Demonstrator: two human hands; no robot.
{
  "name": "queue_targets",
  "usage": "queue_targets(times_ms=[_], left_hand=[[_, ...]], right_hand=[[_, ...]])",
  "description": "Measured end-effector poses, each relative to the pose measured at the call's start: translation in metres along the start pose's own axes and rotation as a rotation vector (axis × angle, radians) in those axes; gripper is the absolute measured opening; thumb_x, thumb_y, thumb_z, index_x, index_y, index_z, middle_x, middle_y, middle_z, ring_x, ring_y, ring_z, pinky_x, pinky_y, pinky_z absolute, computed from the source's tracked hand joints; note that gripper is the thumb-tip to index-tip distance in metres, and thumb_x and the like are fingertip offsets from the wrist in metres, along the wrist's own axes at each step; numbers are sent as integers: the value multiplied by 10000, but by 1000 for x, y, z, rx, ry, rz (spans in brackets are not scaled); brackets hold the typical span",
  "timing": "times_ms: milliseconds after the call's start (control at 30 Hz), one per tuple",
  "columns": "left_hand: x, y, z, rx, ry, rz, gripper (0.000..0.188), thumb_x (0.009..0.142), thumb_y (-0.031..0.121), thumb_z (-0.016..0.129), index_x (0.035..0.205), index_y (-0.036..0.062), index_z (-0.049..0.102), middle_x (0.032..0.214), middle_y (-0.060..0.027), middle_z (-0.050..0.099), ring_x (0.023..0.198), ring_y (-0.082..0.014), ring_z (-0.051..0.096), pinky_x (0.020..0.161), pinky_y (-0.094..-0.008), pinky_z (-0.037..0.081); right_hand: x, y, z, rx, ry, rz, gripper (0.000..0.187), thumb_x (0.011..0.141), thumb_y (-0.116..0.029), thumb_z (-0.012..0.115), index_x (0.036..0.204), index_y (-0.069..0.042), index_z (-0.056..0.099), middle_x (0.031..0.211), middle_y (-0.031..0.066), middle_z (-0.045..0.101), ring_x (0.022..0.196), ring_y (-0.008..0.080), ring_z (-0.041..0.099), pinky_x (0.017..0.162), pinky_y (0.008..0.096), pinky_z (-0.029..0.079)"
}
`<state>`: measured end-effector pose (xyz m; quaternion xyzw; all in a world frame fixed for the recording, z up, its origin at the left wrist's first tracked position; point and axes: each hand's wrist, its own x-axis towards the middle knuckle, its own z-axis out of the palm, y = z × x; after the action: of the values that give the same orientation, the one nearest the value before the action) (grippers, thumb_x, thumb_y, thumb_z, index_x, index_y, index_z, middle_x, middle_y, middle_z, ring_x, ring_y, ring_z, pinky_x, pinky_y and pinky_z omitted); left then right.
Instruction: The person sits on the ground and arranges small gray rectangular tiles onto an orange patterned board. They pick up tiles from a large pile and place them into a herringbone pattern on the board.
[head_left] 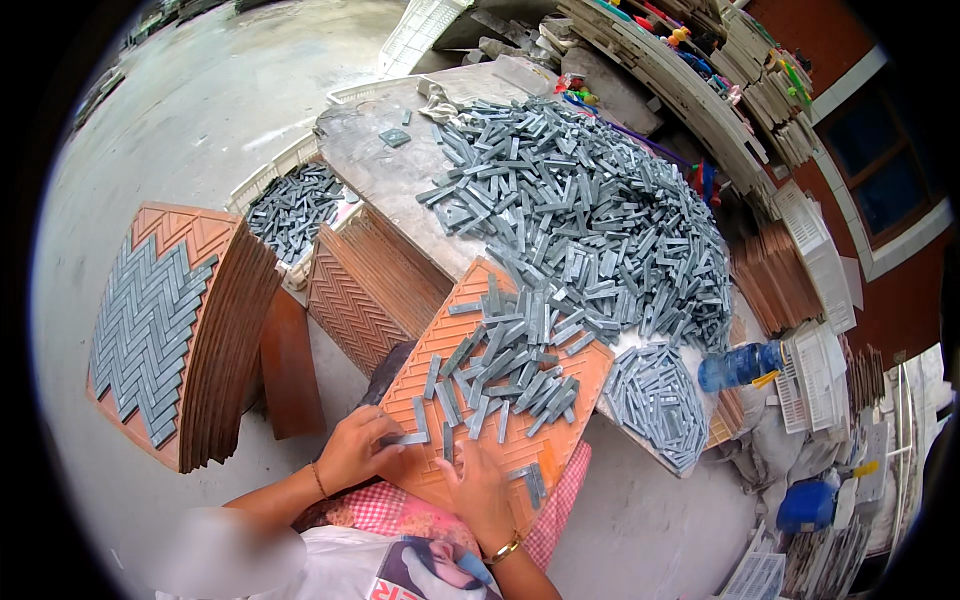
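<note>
White T-shirt (pixel 345 565) filled bottom centre; left hand (pixel 355 452) pinched a stone strip (pixel 412 438), right hand (pixel 480 490) grip unclear; squaring to the herringbone tray (pixel 555 455) seemed wise.

Your orange board (pixel 415 475), ridged in a herringbone pattern, lies at a slant in front of you. Loose grey strips (pixel 500 365), rectangular and narrow, overlap in disorder across its middle. Near its right edge you have a small angled group of strips (pixel 532 482).
</note>
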<state>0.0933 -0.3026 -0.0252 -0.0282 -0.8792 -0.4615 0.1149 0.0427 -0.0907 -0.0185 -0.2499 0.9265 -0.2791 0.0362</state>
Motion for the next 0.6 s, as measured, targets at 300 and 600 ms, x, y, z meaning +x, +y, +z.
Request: queue_targets(times_ms=[300, 600], left_hand=[[-8, -1, -3, -20, 1, -33, 205, 720, 95, 737, 887, 61, 625, 853, -102, 583, 843, -301, 578, 733, -382, 483], [-3, -1, -6, -31, -2, -23, 212, 715, 83, 735, 893, 49, 626, 867, -106, 586, 846, -303, 576, 739, -381, 486]], right_hand=[[8, 14, -29, 321, -56, 196, 175, 749, -41, 735, 908, -2, 673, 823, 89, 637, 663, 166, 635, 570, 275, 499], [13, 29, -36, 59, -130, -302, 202, 744, -61, 720, 933, -36, 652, 900, 94, 611, 854, 289, 609, 749, 366, 506]])
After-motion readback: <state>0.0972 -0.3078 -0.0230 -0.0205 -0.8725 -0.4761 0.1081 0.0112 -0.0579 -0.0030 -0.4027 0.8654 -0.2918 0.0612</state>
